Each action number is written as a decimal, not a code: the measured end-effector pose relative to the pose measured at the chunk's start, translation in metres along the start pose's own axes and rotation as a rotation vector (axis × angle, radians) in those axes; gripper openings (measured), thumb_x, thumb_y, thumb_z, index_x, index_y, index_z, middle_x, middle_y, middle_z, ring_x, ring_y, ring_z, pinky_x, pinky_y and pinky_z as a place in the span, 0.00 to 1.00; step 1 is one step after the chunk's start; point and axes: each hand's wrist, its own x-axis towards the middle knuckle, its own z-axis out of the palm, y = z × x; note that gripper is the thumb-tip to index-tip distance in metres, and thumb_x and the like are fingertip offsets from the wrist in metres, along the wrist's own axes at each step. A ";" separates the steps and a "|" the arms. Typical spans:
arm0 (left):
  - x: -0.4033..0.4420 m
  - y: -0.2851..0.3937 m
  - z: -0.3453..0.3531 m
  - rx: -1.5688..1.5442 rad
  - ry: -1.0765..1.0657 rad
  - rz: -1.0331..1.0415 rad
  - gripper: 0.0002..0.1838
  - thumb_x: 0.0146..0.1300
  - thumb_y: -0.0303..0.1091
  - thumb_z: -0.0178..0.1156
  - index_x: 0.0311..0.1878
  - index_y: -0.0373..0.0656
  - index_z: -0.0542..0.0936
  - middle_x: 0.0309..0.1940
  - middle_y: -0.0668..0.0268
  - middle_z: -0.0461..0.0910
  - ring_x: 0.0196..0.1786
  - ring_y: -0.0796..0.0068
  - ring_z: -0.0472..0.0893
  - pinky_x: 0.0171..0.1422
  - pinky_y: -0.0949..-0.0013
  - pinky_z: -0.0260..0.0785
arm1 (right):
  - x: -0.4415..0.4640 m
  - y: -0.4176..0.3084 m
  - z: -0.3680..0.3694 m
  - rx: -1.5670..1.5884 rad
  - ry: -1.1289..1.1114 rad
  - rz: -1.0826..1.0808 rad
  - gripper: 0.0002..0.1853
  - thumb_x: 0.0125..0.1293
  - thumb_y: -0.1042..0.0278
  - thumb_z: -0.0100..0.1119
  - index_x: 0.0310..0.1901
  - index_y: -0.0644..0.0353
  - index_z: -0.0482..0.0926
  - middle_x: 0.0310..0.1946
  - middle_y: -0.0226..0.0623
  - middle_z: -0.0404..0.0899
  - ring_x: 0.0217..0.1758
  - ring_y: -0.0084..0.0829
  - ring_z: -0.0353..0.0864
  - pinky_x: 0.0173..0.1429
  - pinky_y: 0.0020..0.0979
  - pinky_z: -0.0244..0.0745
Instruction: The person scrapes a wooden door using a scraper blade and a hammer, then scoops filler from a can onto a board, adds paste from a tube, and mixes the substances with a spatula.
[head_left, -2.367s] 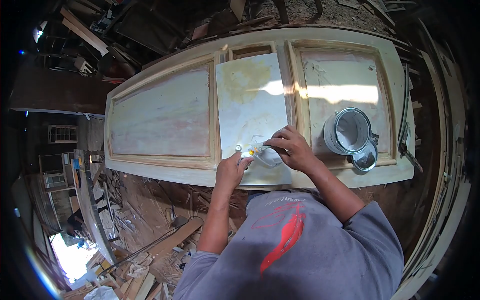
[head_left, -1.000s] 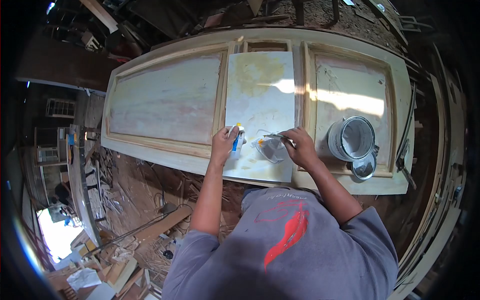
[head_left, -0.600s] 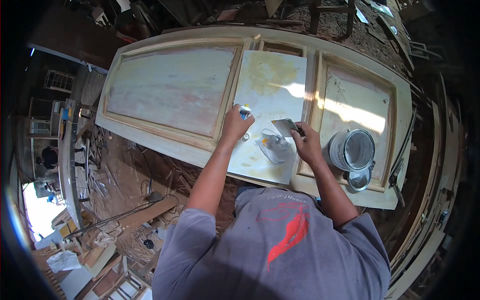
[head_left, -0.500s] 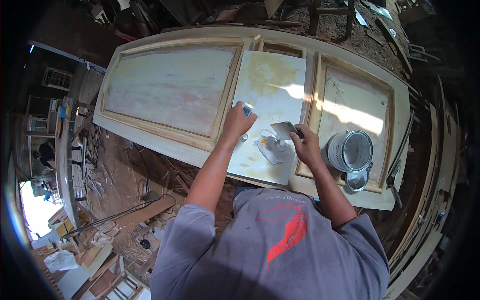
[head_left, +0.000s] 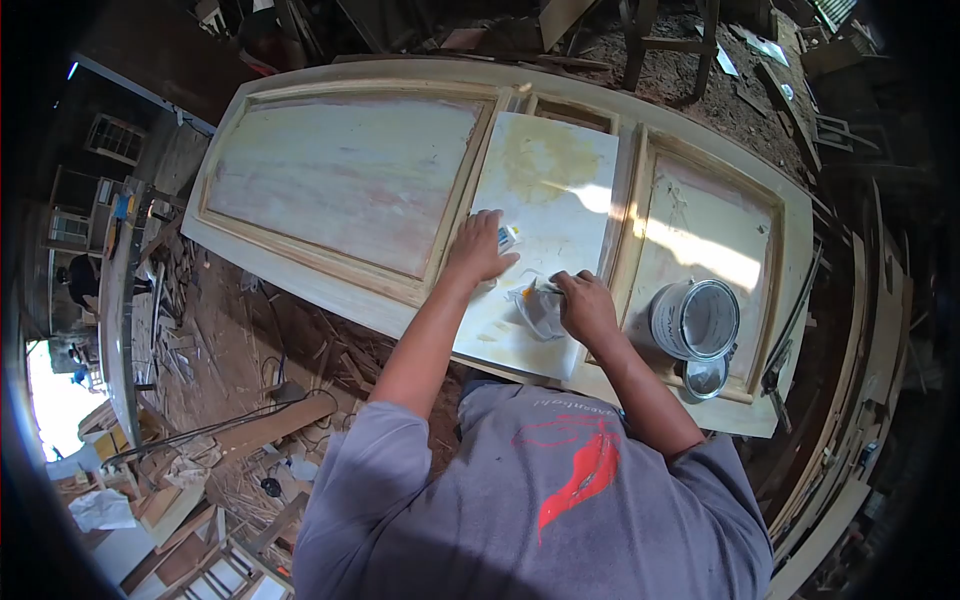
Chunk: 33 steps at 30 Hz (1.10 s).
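On the white board (head_left: 550, 225), my left hand (head_left: 480, 247) rests with fingers stretched and thumb apart. A small white-and-blue tube (head_left: 507, 238) with a yellow tip lies against its inner side. My right hand (head_left: 588, 310) is closed around a putty knife (head_left: 549, 288), its blade mostly hidden behind the fingers and down at a heap of whitish putty (head_left: 540, 316). A spot of yellow-orange paste shows on the putty. Right of that hand stands an open can (head_left: 664, 322) of grey-white filler, with its round lid (head_left: 706, 378) leaning by its base.
Beneath the board lies a large panelled wooden door (head_left: 330, 185) with raised mouldings. Wood scraps (head_left: 240, 440) litter the ground on the left. Long planks (head_left: 850, 430) line the right side. Another person (head_left: 82, 280) is in the far left background.
My left hand has lowered and its fingers have loosened from around the tube. My right hand has moved left and turned, bringing the putty knife down to the putty.
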 end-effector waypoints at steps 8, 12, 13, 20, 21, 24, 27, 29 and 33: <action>-0.130 -0.052 0.047 -0.007 0.516 -0.052 0.42 0.70 0.50 0.70 0.77 0.35 0.67 0.75 0.41 0.70 0.78 0.37 0.67 0.83 0.37 0.57 | -0.006 -0.004 0.023 -0.015 -0.079 -0.277 0.19 0.61 0.74 0.62 0.53 0.51 0.92 0.46 0.38 0.93 0.56 0.43 0.85 0.65 0.42 0.79; -0.143 -0.061 0.053 0.051 0.559 -0.122 0.35 0.74 0.48 0.65 0.74 0.35 0.69 0.73 0.40 0.70 0.77 0.36 0.68 0.82 0.35 0.58 | -0.010 -0.003 0.006 0.036 -0.232 -0.323 0.19 0.62 0.73 0.63 0.52 0.51 0.93 0.47 0.37 0.94 0.53 0.41 0.86 0.64 0.42 0.80; -0.141 -0.062 0.049 0.073 0.548 -0.095 0.34 0.74 0.48 0.65 0.73 0.35 0.69 0.73 0.41 0.71 0.76 0.36 0.69 0.81 0.35 0.58 | -0.006 0.001 0.001 0.049 -0.271 -0.310 0.18 0.62 0.72 0.63 0.52 0.51 0.93 0.47 0.36 0.94 0.52 0.41 0.86 0.64 0.42 0.80; -0.141 -0.063 0.053 0.076 0.504 -0.075 0.27 0.74 0.45 0.64 0.68 0.38 0.75 0.69 0.46 0.75 0.72 0.40 0.73 0.79 0.37 0.61 | -0.021 -0.017 0.005 0.017 0.038 -0.171 0.20 0.66 0.80 0.62 0.56 0.51 0.92 0.53 0.35 0.93 0.53 0.42 0.86 0.65 0.42 0.78; -0.140 -0.063 0.053 0.070 0.508 -0.085 0.26 0.75 0.44 0.64 0.68 0.38 0.76 0.69 0.47 0.75 0.72 0.40 0.73 0.78 0.37 0.61 | -0.025 -0.015 0.007 0.008 0.066 -0.161 0.20 0.65 0.79 0.62 0.56 0.51 0.92 0.53 0.35 0.93 0.54 0.42 0.86 0.64 0.43 0.78; -0.141 -0.061 0.051 0.053 0.490 -0.063 0.25 0.75 0.44 0.65 0.67 0.39 0.76 0.70 0.47 0.75 0.72 0.40 0.73 0.78 0.37 0.62 | -0.032 -0.010 0.016 -0.032 0.125 -0.152 0.21 0.64 0.77 0.63 0.56 0.50 0.91 0.55 0.34 0.92 0.56 0.41 0.84 0.63 0.44 0.76; -0.139 -0.058 0.050 0.023 0.491 -0.053 0.24 0.75 0.42 0.64 0.67 0.40 0.77 0.71 0.46 0.74 0.73 0.40 0.72 0.79 0.37 0.61 | -0.046 -0.010 0.037 -0.123 0.072 -0.229 0.21 0.62 0.75 0.64 0.56 0.48 0.91 0.56 0.34 0.92 0.56 0.39 0.84 0.63 0.43 0.74; -0.139 -0.060 0.054 0.022 0.506 -0.046 0.23 0.75 0.42 0.64 0.67 0.40 0.76 0.72 0.46 0.74 0.74 0.40 0.71 0.79 0.37 0.61 | -0.060 -0.015 0.044 -0.124 -0.004 -0.249 0.21 0.61 0.73 0.64 0.56 0.48 0.92 0.55 0.33 0.93 0.56 0.39 0.84 0.63 0.44 0.74; -0.140 -0.062 0.056 -0.064 0.513 -0.044 0.23 0.75 0.40 0.64 0.68 0.41 0.76 0.74 0.46 0.72 0.75 0.40 0.71 0.80 0.37 0.61 | -0.049 -0.028 0.011 -0.083 -0.111 -0.067 0.21 0.62 0.75 0.63 0.56 0.49 0.92 0.52 0.33 0.93 0.55 0.39 0.84 0.64 0.43 0.74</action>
